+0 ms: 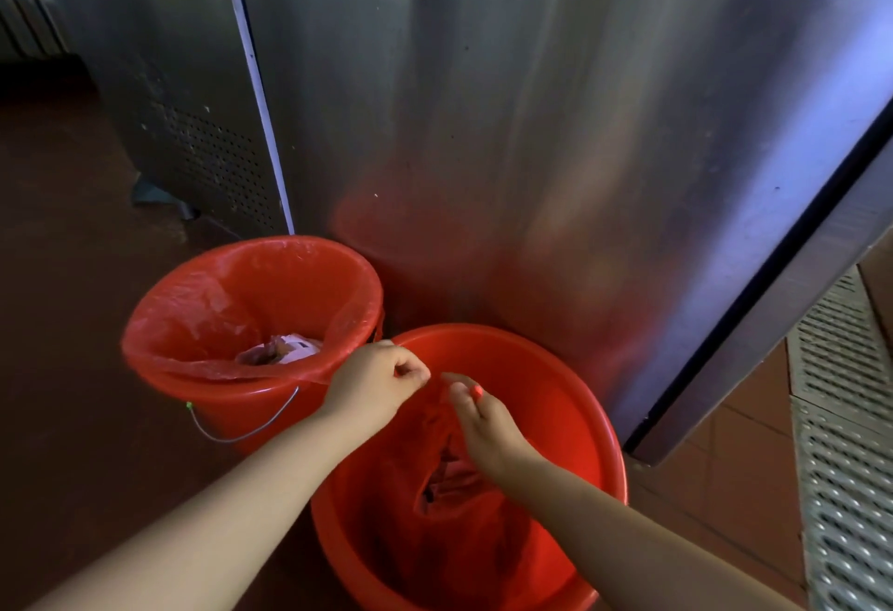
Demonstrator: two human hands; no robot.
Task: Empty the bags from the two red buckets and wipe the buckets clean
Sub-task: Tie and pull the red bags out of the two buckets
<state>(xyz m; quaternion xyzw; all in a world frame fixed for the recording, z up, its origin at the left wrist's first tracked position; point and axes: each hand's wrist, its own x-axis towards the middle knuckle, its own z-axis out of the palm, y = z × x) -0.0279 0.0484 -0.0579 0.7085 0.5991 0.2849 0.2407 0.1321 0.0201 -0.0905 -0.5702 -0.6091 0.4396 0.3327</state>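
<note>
Both hands, left hand (374, 381) and right hand (483, 422), pinch the bag (435, 504) top; the bucket (575, 417) sits underneath the grip.

The dark reddish floor (72, 320) carries two red buckets. One bucket (580, 417) stands directly under the hands (372, 383); the lined bucket (232, 398) stands just left of them, touching the first.

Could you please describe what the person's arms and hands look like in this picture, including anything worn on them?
Both forearms are bare, with no sleeves reaching into view. The left hand and the right hand wear no gloves, and no watch, bracelet or ring shows. One fingertip of the right hand glows bright orange-red; whether that is nail polish or light through the red plastic cannot be told.
</note>
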